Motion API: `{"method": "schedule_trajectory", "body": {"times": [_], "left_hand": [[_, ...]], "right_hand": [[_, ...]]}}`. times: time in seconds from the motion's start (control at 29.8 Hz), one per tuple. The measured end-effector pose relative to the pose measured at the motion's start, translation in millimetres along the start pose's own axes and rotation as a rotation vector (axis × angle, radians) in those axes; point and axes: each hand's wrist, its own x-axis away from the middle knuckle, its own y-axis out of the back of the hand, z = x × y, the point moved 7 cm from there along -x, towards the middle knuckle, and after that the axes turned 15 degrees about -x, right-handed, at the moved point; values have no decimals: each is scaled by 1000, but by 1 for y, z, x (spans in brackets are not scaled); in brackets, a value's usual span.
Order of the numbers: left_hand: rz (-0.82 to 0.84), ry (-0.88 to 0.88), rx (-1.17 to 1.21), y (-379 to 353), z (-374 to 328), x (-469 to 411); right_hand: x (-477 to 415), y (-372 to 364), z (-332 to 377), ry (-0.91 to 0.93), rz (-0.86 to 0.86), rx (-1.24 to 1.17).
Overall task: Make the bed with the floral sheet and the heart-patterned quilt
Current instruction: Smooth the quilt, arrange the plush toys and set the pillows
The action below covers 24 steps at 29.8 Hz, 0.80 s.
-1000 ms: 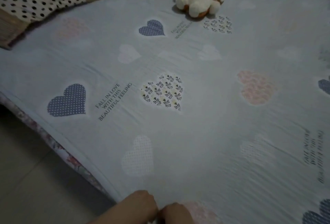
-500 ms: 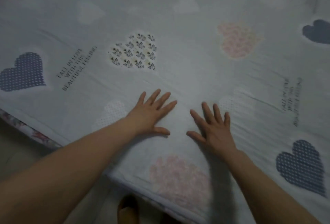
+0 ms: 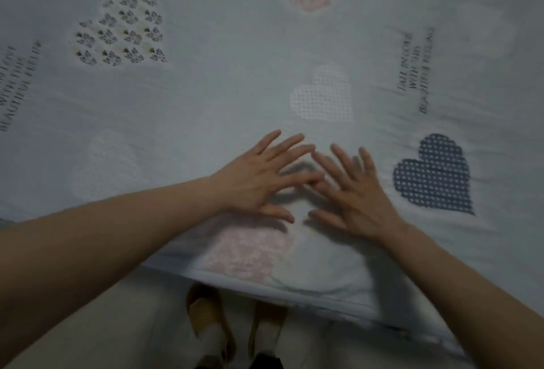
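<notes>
Both palms flat on the quilt [image 3: 206, 98] near its front edge: left hand [image 3: 256, 180] and right hand [image 3: 353, 195] spread, fingertips almost touching, wide smooth fabric beyond.

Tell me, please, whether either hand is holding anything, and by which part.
Nothing is held: the left hand and the right hand are open, fingers spread, over the heart-patterned quilt near its edge.

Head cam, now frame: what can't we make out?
Head view only.
The floral sheet: unseen, the heart-patterned quilt covers everything.
Fingertips of left hand and right hand: motion-blurred, overlapping; quilt contact unclear.
The printed text at left: cut by frame edge, blurred.
The feet: dark, footwear unclear.
</notes>
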Motion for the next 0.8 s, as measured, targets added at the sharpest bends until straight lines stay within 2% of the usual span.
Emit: {"method": "schedule_trajectory", "body": {"times": [0.03, 0.1, 0.2, 0.27, 0.37, 0.47, 0.5, 0.57, 0.64, 0.74, 0.8], "left_hand": [[5, 14, -10, -2, -15, -28], [59, -8, 20, -17, -46, -43], [21, -223, 74, -30, -145, -46], [-19, -367, 96, -27, -197, -43], [21, -414, 153, -16, -209, -39], [-71, -315, 105, 12, -183, -74], [-105, -231, 76, 18, -172, -94], [-19, -21, 59, 12, -149, -124], [134, 93, 59, -3, -156, -151], [264, 10, 81, -13, -210, -159], [270, -60, 43, -11, -235, -150]], "right_hand": [[26, 8, -28, -69, 35, 30], [59, 0, -37, -80, 90, 23], [162, -28, -4, -64, 79, -30], [222, -37, 18, -75, 131, -40], [241, -42, 33, -64, 188, -79], [213, -7, 18, -63, 63, -125], [204, 8, 0, -109, -15, -108], [183, 29, -46, -302, -109, -26], [194, 31, -89, -541, -47, 32], [278, 14, -104, -811, -19, 46], [339, 7, -94, -988, -61, 23]]}}
